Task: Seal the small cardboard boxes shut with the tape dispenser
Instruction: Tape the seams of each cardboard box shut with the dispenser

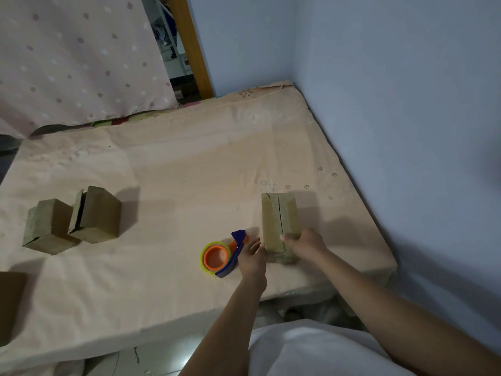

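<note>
Cardboard box (280, 229) near bed (168, 169) edge, seam untaped. Right hand (305, 241) gripping near end; left hand (252, 257) fingers straight, touching dispenser (222, 256) just beside. Hold flaps flush, start tape past near edge, run along seam.

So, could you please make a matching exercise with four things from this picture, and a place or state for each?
Things:
1. tape dispenser
2. box with the open seam
3. two boxes
4. right hand

Places or states:
A. on the left of the bed, touching each other
B. lying beside the left hand
C. holding the near end of a box
D. lying lengthwise on the right, not yet taped

Pairs: 1-B, 2-D, 3-A, 4-C
</note>
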`<state>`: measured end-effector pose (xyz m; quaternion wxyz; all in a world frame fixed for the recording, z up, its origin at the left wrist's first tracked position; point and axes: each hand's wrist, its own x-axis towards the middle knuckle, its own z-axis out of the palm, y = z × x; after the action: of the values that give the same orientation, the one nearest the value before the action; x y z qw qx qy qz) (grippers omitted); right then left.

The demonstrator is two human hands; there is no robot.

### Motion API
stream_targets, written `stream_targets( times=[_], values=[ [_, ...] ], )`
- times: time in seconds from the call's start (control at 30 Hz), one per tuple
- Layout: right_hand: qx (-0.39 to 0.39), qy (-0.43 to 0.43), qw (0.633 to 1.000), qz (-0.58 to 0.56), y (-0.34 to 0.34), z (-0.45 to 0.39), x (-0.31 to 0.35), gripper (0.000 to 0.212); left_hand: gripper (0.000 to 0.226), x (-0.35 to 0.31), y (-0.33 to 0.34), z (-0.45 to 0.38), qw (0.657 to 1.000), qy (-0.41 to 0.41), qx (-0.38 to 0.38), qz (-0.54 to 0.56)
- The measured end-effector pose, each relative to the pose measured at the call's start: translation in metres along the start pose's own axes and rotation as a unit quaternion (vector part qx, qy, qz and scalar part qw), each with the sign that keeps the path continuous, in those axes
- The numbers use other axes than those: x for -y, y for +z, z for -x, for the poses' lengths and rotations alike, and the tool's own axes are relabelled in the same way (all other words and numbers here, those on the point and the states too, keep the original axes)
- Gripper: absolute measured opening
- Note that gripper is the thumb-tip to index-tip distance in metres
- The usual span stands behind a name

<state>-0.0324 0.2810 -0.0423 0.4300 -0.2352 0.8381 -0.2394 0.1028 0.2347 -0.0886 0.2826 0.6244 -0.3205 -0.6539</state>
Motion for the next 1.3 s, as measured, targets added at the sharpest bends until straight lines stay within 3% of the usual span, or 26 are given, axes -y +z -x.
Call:
stream_targets(
  times=[0.17,0.3,0.43,0.67,0.87,1.13,1.3],
  values=[
    [-0.028,-0.028,0.987,-0.155,-0.035,0.01,0.008,0.03,0.028,-0.041,-0.006,0.006,0.979,0.153,0.086,-0.101],
    [-0.01,-0.093,0.969,-0.229,-0.06,0.024,0.018,0.039,0.023,-0.076,-0.016,0.011,0.959,0.222,0.115,-0.132],
    [0.001,-0.112,0.965,-0.237,-0.062,0.028,0.018,0.046,0.026,-0.088,-0.02,0.017,0.961,0.189,0.173,-0.102],
    [0.031,-0.078,0.972,-0.221,-0.05,0.014,0.004,0.032,0.03,-0.062,-0.027,0.007,0.966,0.117,0.208,-0.103],
    [0.034,-0.063,0.964,-0.254,-0.052,0.007,0.01,0.024,0.034,-0.065,-0.022,0.0,0.96,0.107,0.252,-0.061],
    [0.09,-0.05,0.948,-0.302,-0.058,-0.002,0.019,0.022,0.032,-0.065,-0.022,-0.018,0.969,0.067,0.236,-0.028],
    [0.086,-0.044,0.946,-0.311,-0.058,-0.002,0.022,0.015,0.03,-0.067,-0.02,-0.021,0.971,0.059,0.231,-0.028]
  ],
)
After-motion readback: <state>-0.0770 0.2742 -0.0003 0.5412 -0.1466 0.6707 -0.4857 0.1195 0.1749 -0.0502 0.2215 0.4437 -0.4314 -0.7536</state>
